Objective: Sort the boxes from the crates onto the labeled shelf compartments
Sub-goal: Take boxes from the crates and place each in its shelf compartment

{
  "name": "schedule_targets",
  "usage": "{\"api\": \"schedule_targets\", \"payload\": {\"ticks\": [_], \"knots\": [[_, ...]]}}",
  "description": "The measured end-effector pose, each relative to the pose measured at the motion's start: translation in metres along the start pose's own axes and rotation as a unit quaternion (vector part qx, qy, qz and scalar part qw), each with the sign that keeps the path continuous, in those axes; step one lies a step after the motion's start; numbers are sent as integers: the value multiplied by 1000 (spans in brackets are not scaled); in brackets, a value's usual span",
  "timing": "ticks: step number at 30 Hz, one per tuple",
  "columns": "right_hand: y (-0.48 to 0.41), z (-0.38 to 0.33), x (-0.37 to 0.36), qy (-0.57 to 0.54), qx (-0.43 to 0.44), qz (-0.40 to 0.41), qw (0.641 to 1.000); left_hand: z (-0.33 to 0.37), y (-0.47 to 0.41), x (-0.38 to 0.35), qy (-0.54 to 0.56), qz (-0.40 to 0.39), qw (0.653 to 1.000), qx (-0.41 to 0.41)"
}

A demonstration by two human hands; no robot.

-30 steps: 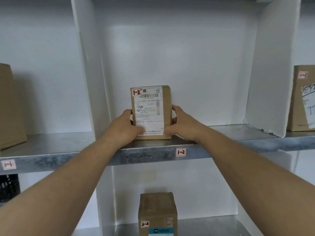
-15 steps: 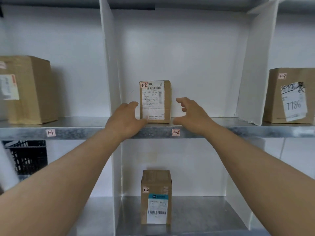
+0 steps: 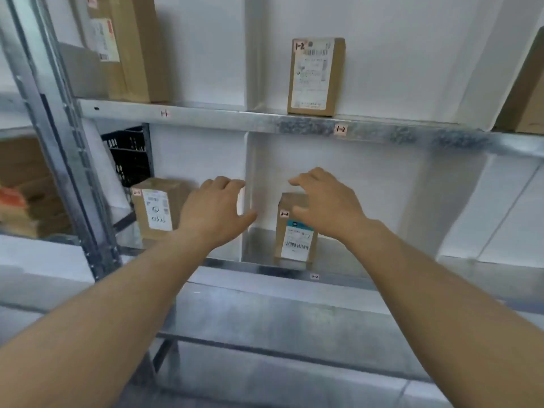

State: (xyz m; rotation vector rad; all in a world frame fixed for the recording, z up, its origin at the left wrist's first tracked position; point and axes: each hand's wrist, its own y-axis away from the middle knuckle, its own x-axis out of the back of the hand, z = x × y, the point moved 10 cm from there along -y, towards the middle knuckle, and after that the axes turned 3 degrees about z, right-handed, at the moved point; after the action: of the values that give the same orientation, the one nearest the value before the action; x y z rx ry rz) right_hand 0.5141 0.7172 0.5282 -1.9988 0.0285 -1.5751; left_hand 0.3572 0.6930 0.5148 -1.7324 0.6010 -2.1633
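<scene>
The small brown box marked 1-2 stands upright on the top shelf, just above the 1-2 label, so that one looks done. The left hand and right hand hold nothing, their fingers apart and loose. More boxes may wait in the black crate, but I cannot see inside.

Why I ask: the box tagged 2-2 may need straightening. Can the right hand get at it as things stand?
Probably yes. The right hand, fingers relaxed and holding nothing, hovers in front of the box tagged 2-2; nothing visible stands between them.
</scene>
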Motion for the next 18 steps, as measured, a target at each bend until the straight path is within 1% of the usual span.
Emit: {"api": "schedule_targets", "payload": {"ticks": [3,9,14,18], "knots": [[19,-21,-41,1,8,-38,999,-29,35,-19,-12,-25,999,35],[41,-79,-119,-43,30,-111,992,-108,109,-52,-16,-57,992,111],[44,-142,-175,-50,77,-166,982,-191,168,-67,-34,-103,973,202],[46,-203,-208,-53,116,-199,972,-256,213,-56,-40,-108,958,261]]}}
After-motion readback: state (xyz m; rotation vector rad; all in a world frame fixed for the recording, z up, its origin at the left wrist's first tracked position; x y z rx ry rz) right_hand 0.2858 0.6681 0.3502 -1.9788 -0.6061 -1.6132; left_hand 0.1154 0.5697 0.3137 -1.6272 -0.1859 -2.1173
